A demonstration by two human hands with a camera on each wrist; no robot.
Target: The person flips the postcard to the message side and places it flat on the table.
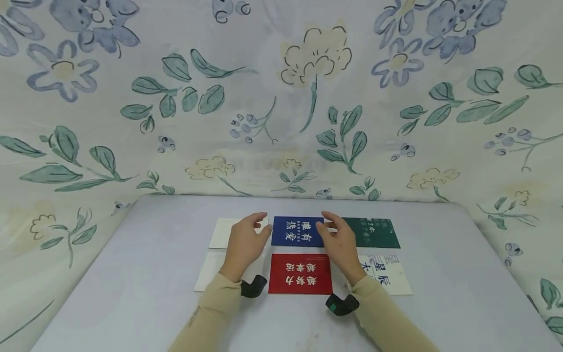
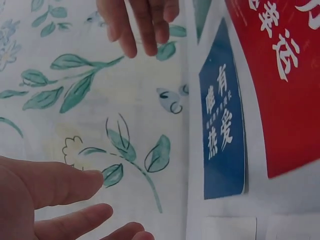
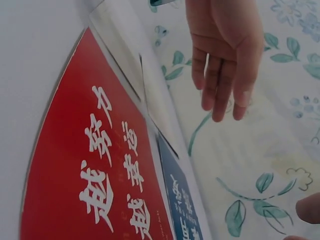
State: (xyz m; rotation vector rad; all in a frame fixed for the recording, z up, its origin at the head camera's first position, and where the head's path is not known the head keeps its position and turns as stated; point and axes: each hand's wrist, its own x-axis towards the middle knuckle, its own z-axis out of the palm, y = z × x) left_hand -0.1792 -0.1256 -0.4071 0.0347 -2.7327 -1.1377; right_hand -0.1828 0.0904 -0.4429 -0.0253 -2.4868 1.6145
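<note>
Six flat, thin booklets or cards lie in two rows. The blue one (image 1: 296,231) with white characters is in the middle of the far row, the red one (image 1: 300,274) in the near row. My left hand (image 1: 246,244) hovers with bent, relaxed fingers over the two plain white ones (image 1: 218,235) on the left, holding nothing. Over the gap between middle and right columns, my right hand (image 1: 340,242) is held likewise, its fingertips overlapping the blue one's right edge. Partly behind it are the green one (image 1: 376,233) and the white one with blue characters (image 1: 396,278).
All of it lies on a pale tabletop (image 1: 140,274). A white cloth (image 1: 264,171) with flowers and leaves hangs behind the table and along both sides. Black devices (image 1: 342,305) sit at both wrists, beside the beige sleeves.
</note>
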